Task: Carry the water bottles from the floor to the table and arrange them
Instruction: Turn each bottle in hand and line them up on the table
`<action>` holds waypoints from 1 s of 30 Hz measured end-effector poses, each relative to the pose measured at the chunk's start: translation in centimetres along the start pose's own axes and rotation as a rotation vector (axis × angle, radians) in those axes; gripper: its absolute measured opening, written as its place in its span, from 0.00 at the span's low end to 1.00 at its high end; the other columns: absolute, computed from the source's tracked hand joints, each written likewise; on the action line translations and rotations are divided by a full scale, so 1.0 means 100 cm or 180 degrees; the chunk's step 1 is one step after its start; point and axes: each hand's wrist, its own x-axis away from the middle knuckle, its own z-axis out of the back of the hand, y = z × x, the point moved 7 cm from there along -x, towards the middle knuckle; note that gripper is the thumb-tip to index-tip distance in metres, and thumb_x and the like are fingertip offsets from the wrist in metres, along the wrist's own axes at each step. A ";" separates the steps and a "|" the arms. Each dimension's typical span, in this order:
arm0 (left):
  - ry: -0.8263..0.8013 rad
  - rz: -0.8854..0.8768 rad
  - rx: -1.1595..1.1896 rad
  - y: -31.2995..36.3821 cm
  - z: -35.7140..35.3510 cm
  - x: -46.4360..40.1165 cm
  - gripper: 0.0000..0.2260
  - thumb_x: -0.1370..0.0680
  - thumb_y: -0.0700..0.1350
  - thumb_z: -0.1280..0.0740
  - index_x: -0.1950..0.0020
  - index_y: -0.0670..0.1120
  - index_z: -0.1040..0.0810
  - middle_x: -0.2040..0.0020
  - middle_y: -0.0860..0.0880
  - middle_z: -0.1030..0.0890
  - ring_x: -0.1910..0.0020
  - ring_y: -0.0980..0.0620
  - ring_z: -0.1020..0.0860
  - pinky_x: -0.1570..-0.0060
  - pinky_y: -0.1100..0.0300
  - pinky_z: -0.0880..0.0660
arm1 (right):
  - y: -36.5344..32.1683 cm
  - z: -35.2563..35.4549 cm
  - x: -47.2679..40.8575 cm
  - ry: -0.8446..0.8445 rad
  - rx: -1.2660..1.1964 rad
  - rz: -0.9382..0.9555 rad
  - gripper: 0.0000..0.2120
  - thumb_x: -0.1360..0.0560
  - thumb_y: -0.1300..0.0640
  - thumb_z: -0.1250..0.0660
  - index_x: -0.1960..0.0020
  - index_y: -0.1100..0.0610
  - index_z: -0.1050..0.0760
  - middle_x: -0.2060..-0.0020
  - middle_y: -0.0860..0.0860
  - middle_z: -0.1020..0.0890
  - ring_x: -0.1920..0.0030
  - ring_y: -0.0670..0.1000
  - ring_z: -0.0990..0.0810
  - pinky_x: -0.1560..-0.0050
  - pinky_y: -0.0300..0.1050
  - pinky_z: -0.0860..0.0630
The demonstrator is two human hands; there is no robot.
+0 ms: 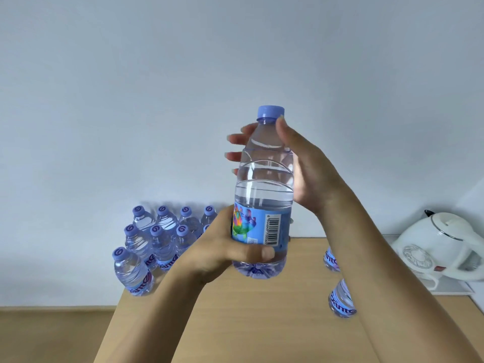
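I judge I'm well along: about 8 bottles (pixel 157 239) stand grouped on the table (pixel 262 323), 2 others (pixel 340 299) stand apart, and my left hand (pixel 222 247) and right hand (pixel 301 169) both grasp another bottle (pixel 263 195) above it.

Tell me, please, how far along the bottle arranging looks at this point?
Well along: a cluster of bottles already stands in rows on the wooden table, with two more bottles to the right. Both hands, left hand and right hand, hold one bottle above it, unplaced. The floor supply is out of view.
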 end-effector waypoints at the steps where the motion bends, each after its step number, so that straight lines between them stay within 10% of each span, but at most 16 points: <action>1: -0.0095 0.0011 0.0059 0.001 -0.003 0.000 0.22 0.36 0.40 0.25 0.43 0.41 0.21 0.49 0.40 0.19 0.51 0.42 0.20 0.51 0.53 0.23 | 0.002 -0.005 0.000 -0.0149 -0.0226 -0.0021 0.17 0.21 0.47 0.41 0.43 0.58 0.23 0.41 0.59 0.18 0.41 0.62 0.19 0.40 0.58 0.22; 19: 0.0606 -0.0087 -0.0596 0.002 0.000 -0.001 0.26 0.36 0.37 0.21 0.42 0.40 0.26 0.56 0.43 0.17 0.59 0.51 0.19 0.61 0.60 0.21 | -0.017 0.010 0.009 0.1621 0.0982 0.0582 0.08 0.24 0.54 0.30 0.58 0.57 0.23 0.65 0.54 0.17 0.67 0.51 0.18 0.69 0.40 0.23; 26: 0.0292 -0.0019 -0.0224 0.002 -0.001 0.001 0.18 0.32 0.36 0.25 0.49 0.31 0.28 0.63 0.40 0.22 0.70 0.47 0.25 0.72 0.64 0.30 | -0.012 0.009 0.003 0.0657 0.0524 0.0263 0.10 0.26 0.48 0.32 0.55 0.55 0.20 0.54 0.56 0.15 0.53 0.56 0.16 0.52 0.48 0.19; 30: -0.0162 -0.0071 0.0045 0.005 -0.011 0.002 0.19 0.32 0.42 0.24 0.47 0.36 0.25 0.57 0.40 0.22 0.59 0.42 0.25 0.56 0.45 0.31 | 0.000 -0.002 0.000 0.0065 -0.0239 0.0063 0.17 0.22 0.47 0.40 0.46 0.59 0.22 0.46 0.60 0.16 0.44 0.64 0.17 0.42 0.59 0.21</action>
